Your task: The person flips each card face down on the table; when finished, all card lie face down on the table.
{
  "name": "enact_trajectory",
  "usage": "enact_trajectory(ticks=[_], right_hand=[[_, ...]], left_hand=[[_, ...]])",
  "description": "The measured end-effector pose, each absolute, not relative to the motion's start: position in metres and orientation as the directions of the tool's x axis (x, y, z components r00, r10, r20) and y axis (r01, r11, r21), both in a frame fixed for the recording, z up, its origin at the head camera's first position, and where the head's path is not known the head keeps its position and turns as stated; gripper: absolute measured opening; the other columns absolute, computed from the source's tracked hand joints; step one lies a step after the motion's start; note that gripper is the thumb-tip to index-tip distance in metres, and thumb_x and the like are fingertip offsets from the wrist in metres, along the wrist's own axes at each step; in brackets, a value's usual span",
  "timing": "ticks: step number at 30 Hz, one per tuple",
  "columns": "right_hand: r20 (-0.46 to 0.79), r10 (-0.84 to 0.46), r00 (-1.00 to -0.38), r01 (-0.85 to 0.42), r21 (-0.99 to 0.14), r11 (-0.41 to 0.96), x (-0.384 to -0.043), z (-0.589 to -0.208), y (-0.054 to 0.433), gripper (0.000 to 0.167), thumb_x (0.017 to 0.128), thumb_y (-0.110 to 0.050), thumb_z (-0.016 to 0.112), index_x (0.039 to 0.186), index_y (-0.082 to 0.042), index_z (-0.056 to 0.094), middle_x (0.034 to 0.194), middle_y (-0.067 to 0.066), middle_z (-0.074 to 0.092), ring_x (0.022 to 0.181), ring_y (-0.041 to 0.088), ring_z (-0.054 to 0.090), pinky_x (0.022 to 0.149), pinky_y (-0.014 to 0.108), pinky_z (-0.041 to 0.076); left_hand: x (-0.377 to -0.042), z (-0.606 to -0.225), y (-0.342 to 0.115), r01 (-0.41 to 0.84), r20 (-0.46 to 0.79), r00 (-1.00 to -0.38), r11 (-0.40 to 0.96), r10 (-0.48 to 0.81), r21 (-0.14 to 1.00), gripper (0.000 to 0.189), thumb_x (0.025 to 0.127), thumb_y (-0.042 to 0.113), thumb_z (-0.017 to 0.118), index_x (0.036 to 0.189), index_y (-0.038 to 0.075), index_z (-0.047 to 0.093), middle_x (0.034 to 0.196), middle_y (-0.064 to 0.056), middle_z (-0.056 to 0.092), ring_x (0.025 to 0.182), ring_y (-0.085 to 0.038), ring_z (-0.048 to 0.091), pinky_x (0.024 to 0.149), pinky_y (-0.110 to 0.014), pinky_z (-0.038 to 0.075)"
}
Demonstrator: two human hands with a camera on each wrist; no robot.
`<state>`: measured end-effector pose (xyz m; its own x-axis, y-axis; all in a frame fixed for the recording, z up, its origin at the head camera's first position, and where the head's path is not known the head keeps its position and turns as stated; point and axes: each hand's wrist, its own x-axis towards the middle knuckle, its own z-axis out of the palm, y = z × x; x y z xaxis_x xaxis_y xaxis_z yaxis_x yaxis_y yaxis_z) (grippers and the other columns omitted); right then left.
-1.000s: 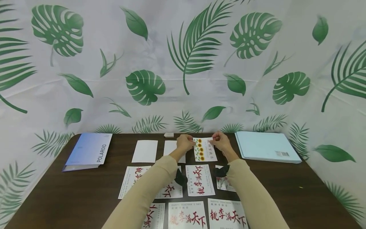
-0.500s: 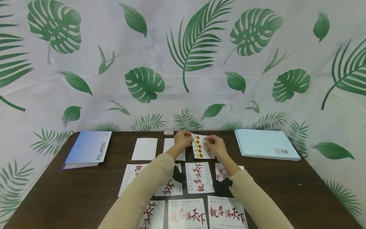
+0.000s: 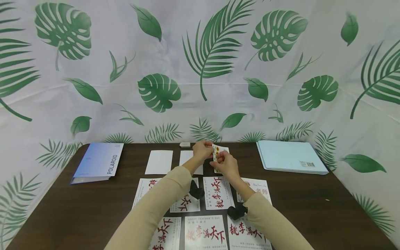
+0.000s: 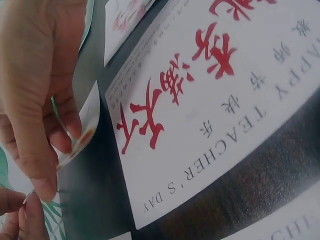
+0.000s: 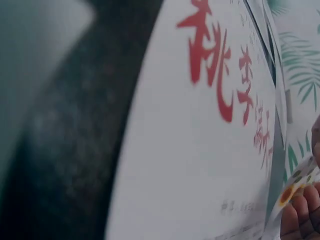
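A white card with a column of sunflowers (image 3: 217, 150) is held up near the far side of the table. My left hand (image 3: 201, 151) pinches it at its left edge. My right hand (image 3: 226, 164) grips it from the front and hides much of its lower right part. The card looks bent, its surface curving in the left wrist view and beside the curled fingers (image 5: 301, 212) in the right wrist view. Nearest below the hands lies a card with red characters (image 3: 218, 193). A pink-flowered card (image 3: 261, 188) lies partly under my right forearm.
Blank white cards (image 3: 158, 162) lie at the back left. Several more red-lettered cards (image 3: 204, 239) fill the front. A blue POLAROID folder (image 3: 99, 159) lies left, a pale blue folder (image 3: 290, 156) right. A small white block (image 3: 185, 144) sits at the back edge.
My right hand has moved from the card's upper right edge leftward and down across its front. The card now shows narrower. My left hand stays at the left edge, and more of the pink-flowered card shows.
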<state>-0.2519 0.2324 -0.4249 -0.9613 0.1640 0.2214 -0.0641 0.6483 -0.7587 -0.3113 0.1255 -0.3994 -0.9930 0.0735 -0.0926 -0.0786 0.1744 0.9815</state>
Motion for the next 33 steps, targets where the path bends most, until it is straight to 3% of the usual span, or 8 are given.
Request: enact_trajectory(ticks=[9, 16, 23, 27, 33], right_hand=[[0.335, 0.183, -0.924, -0.126, -0.719, 0.683, -0.248, -0.416, 0.238, 0.011, 0.076, -0.004, 0.07, 0.086, 0.0, 0.067, 0.073, 0.008, 0.066, 0.065, 0.016, 0.06, 0.056, 0.024, 0.048], [0.394, 0.251, -0.884, -0.114, -0.703, 0.702, -0.246, -0.406, 0.253, 0.008, 0.077, -0.003, 0.066, 0.084, 0.0, 0.069, 0.073, 0.009, 0.066, 0.064, 0.015, 0.058, 0.057, 0.023, 0.045], [0.498, 0.34, -0.798, -0.123, -0.687, 0.716, -0.248, -0.391, 0.272, 0.008, 0.078, 0.001, 0.063, 0.084, 0.002, 0.068, 0.072, 0.013, 0.066, 0.062, 0.018, 0.057, 0.054, 0.019, 0.042], [0.436, 0.417, -0.797, -0.082, -0.763, 0.642, -0.251, -0.388, 0.278, 0.01, 0.079, 0.001, 0.064, 0.088, 0.003, 0.068, 0.077, 0.016, 0.066, 0.066, 0.016, 0.055, 0.055, 0.012, 0.039], [0.246, 0.509, -0.825, 0.045, -0.869, 0.492, -0.253, -0.397, 0.279, 0.012, 0.083, -0.006, 0.064, 0.092, 0.001, 0.066, 0.081, 0.013, 0.062, 0.067, 0.01, 0.048, 0.054, 0.015, 0.038]], left_hand=[[-0.306, -0.389, 0.127, -0.052, -0.065, -0.983, 0.08, 0.169, 0.995, 0.023, 0.087, -0.001, 0.06, 0.109, -0.006, 0.063, 0.101, -0.019, 0.066, 0.087, -0.03, 0.067, 0.065, -0.026, 0.058], [-0.303, -0.389, 0.126, -0.077, -0.075, -0.972, 0.0, 0.223, 0.997, 0.025, 0.091, 0.003, 0.059, 0.114, -0.005, 0.062, 0.099, -0.015, 0.064, 0.087, -0.025, 0.066, 0.068, -0.028, 0.059], [-0.3, -0.4, 0.122, -0.115, -0.115, -0.972, 0.013, 0.203, 0.993, 0.034, 0.087, 0.001, 0.063, 0.12, -0.005, 0.059, 0.109, -0.018, 0.063, 0.097, -0.027, 0.065, 0.072, -0.029, 0.058], [-0.296, -0.407, 0.124, -0.149, -0.151, -0.97, 0.024, 0.192, 0.989, 0.034, 0.085, 0.001, 0.066, 0.118, -0.005, 0.06, 0.109, -0.018, 0.063, 0.094, -0.026, 0.066, 0.073, -0.03, 0.058], [-0.29, -0.409, 0.128, -0.098, -0.107, -0.988, 0.083, 0.11, 0.992, 0.025, 0.079, -0.003, 0.07, 0.104, -0.006, 0.064, 0.091, -0.014, 0.066, 0.069, -0.012, 0.06, 0.066, -0.026, 0.058]])
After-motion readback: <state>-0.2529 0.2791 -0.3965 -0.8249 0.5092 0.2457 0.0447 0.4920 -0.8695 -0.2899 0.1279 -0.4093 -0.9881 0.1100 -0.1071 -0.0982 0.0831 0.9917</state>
